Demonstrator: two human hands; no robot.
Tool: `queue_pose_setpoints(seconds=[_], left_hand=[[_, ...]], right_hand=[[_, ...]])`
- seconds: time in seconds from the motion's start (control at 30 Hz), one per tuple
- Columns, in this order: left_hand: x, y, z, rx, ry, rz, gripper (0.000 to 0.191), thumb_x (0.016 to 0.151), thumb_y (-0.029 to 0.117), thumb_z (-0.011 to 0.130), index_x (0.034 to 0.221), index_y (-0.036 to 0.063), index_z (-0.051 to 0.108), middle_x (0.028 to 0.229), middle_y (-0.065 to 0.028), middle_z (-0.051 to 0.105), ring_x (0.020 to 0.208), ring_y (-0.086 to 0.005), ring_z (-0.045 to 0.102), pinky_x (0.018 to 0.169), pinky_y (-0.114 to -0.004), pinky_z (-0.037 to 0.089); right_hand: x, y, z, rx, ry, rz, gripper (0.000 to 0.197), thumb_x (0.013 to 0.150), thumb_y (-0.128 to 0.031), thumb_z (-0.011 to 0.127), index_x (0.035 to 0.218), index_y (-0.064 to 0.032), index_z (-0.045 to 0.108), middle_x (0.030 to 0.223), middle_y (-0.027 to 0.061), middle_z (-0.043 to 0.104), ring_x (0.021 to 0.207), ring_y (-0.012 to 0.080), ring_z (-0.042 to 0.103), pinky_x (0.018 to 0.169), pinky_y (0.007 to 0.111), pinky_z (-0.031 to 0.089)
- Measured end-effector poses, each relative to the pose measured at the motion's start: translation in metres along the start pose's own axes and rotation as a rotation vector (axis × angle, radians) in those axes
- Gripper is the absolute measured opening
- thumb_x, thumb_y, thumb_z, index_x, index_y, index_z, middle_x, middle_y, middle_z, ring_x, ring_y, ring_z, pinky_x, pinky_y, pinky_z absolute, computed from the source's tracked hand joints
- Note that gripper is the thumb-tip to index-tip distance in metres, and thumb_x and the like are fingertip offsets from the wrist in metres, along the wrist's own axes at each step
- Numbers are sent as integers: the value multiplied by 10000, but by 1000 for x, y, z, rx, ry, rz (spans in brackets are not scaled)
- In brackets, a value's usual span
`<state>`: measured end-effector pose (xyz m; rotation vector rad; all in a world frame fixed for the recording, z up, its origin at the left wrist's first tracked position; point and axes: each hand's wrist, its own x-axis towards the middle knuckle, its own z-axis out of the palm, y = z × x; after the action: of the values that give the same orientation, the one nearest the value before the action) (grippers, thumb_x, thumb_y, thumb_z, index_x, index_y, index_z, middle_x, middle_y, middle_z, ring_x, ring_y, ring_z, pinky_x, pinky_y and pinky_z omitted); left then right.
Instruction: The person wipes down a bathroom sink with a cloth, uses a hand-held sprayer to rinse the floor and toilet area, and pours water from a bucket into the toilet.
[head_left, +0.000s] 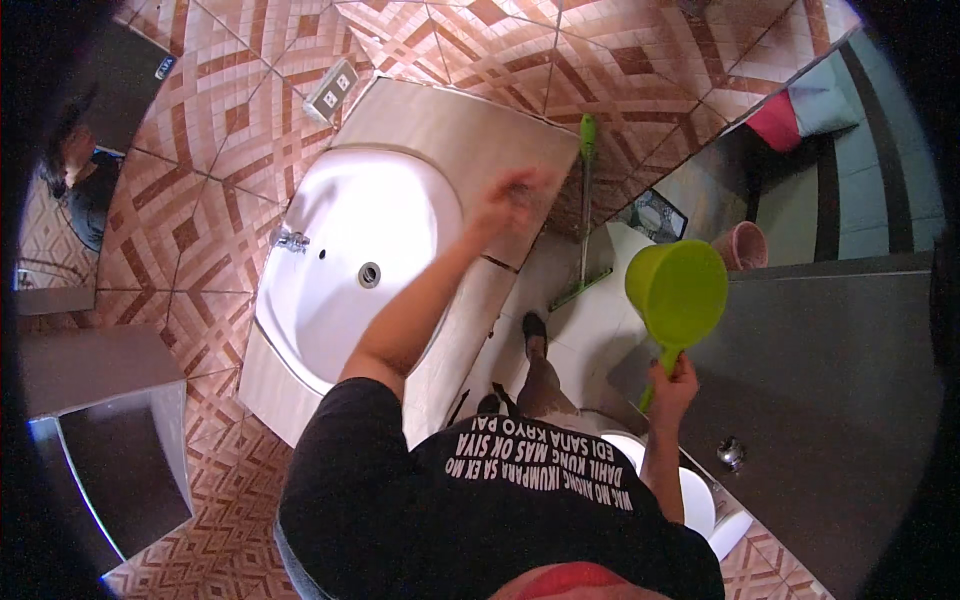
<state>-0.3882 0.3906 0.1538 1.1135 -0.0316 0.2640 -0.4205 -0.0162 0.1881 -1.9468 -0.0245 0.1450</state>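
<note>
My right hand (673, 386) grips the handle of a lime-green plastic water dipper (676, 292), which is held out in the air at my right. My left arm reaches forward across the front of a white ceramic washbasin (367, 225). Over the counter (450, 120) beyond the basin, my left hand (517, 199) is blurred by motion. Whether it touches the counter or holds anything cannot be made out. A metal faucet (291, 240) stands at the basin's left rim, and a drain (369, 275) shows at its bottom.
A green-handled floor squeegee (585, 217) leans by the counter's end. A pink bucket (746, 246) stands beyond the dipper. The white toilet (697, 499) is at my right, beside a dark grey panel (825, 375). An outlet (335, 91) and a mirror (112, 97) are on the tiled wall.
</note>
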Motion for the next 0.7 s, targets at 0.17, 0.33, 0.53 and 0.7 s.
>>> queue_pose_setpoints(seconds=[0.17,0.33,0.53,0.7], left_hand=[[21,45,-117,1359,297,-73,479,820,295,496,1222,38,452,1292,-148,423,997,-273,499,801,-416,431],[3,-34,-39,1222,250,260,481,827,301,488,1261,102,430,1321,-167,370,1246,-420,241,1013,-533,190],[-41,-35,39,1165,160,128,388,763,-4,485,1144,54,535,1169,-157,513,1106,-307,466,935,-391,355],[32,50,-19,1119,469,38,405,752,-93,360,1080,31,563,1024,-150,601,918,-285,585,826,-330,452]], right_hand=[[22,-26,14,38,-34,46,320,728,-4,596,1039,33,533,919,68,588,809,138,548,725,267,429],[58,-4,17,47,-52,87,373,708,-6,618,1063,40,514,955,103,589,849,178,557,758,296,439],[113,-25,56,41,-173,49,314,742,20,570,1052,33,526,969,84,575,858,144,542,764,266,411],[154,3,58,48,-53,-176,340,718,33,589,1050,38,518,944,76,569,844,159,542,742,270,423]])
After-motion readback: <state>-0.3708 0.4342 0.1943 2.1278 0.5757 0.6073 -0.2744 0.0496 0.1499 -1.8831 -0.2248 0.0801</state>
